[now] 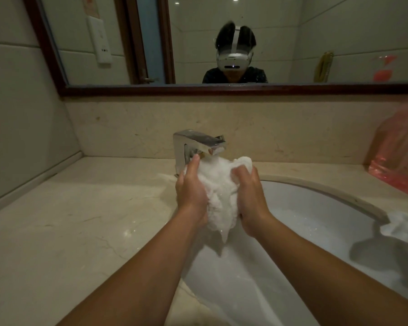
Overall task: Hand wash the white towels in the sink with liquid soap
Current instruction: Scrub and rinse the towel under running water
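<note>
Left hand (190,192) and right hand (250,200): both clasped on one bunched white towel (219,187), one hand on each side. Left fingers wrap the towel's left flank, thumb pointing up toward the faucet (193,143). Right fingers dig into the top fold. We note the towel is pressed between the palms and held in the air over the sink (304,208), its upper end just under the spout. A wet tail hangs from the bottom of the bundle.

We cannot tell whether water is flowing from the spout.

A second white towel (403,228) lies over the sink's right rim, well apart from the hands. Beige marble countertop (80,231) surrounds the basin. A red plastic bag (398,158) stands on the counter at far right. The wood-framed mirror (292,31) above shows the person wearing a white headset (233,58).
</note>
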